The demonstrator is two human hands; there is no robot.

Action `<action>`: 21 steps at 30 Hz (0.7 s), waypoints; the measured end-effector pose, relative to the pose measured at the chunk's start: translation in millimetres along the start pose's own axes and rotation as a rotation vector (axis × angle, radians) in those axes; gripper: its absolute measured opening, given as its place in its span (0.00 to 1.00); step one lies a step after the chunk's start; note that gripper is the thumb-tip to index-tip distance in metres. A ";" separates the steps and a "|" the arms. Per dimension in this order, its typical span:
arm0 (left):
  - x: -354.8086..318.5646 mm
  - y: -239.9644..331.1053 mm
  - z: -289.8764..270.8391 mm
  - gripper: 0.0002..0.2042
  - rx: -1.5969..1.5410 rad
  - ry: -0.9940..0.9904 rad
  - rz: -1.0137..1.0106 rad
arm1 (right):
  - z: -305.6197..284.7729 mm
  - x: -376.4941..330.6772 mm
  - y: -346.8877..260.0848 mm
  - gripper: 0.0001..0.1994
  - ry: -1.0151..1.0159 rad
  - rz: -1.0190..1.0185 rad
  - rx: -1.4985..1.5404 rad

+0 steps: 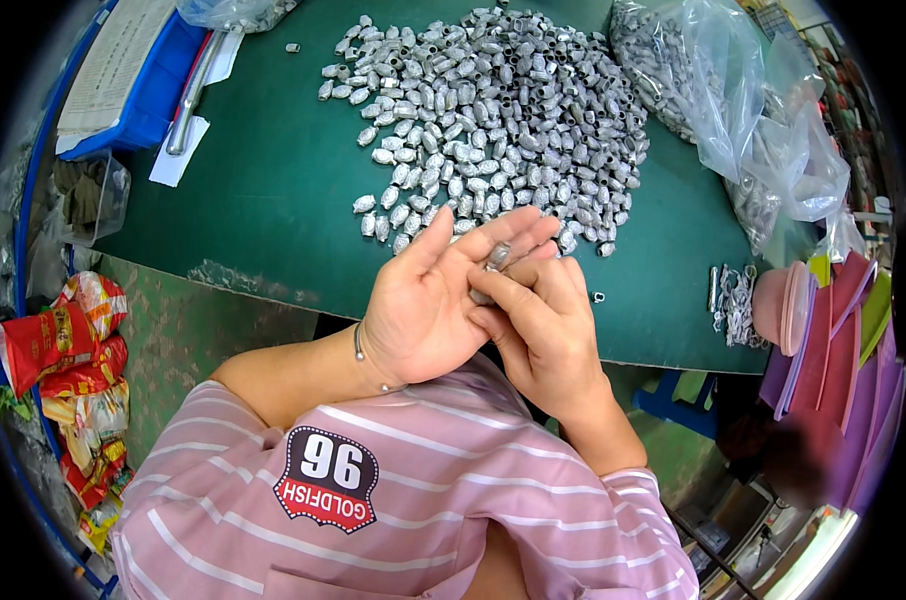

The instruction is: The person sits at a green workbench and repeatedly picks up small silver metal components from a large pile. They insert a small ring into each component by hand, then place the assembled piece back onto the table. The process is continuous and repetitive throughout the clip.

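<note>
My left hand is held palm up at the near edge of the pile, fingers stretched out. A small silvery barrel-shaped metal piece lies on its fingers. Against that palm, my right hand has its thumb and forefinger closed on another metal piece, mostly covered by the fingertips. Just beyond both hands spreads a large heap of the same patterned, hollow metal pieces on the green tabletop.
Clear plastic bags of metal pieces stand at the far right. A blue bin with papers, a metal rod and a clear tub are at the left. Small metal parts and pink-purple containers sit at the right edge.
</note>
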State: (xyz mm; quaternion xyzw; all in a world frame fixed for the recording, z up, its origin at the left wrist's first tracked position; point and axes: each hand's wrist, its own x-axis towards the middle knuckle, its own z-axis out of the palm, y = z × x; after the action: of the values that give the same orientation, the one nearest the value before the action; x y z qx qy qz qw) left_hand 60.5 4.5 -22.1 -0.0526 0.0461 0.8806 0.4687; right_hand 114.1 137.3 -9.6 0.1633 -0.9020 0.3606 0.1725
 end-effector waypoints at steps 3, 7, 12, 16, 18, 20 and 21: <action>-0.4 -0.5 -2.1 0.33 0.006 0.018 -0.042 | -2.3 -3.3 1.7 0.14 0.037 0.056 0.148; -0.2 -0.5 -0.9 0.33 -0.027 0.056 0.003 | -3.9 -15.3 3.7 0.11 0.134 0.257 0.715; -1.6 -0.1 -1.1 0.33 -0.062 0.051 0.005 | -6.6 -21.7 8.7 0.09 0.149 0.523 1.568; -1.0 -0.1 1.6 0.34 -0.090 0.062 -0.002 | -19.2 -16.6 8.0 0.10 0.296 0.584 1.708; -0.6 -0.7 1.2 0.35 -0.084 0.056 -0.001 | -18.8 -18.1 15.8 0.10 0.147 0.438 1.205; -0.7 -1.5 -0.6 0.36 -0.046 0.032 -0.001 | -19.9 -7.6 2.3 0.11 0.010 0.329 0.337; -0.5 -1.3 -0.7 0.37 -0.008 0.017 -0.016 | -14.0 0.3 -1.6 0.12 0.033 0.244 0.229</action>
State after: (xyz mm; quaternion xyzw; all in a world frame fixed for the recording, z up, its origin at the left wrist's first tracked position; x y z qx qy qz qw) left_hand 61.9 4.8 -22.8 -0.0625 0.0463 0.8766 0.4749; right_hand 117.2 146.0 1.0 0.0650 -0.8652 0.4820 0.1224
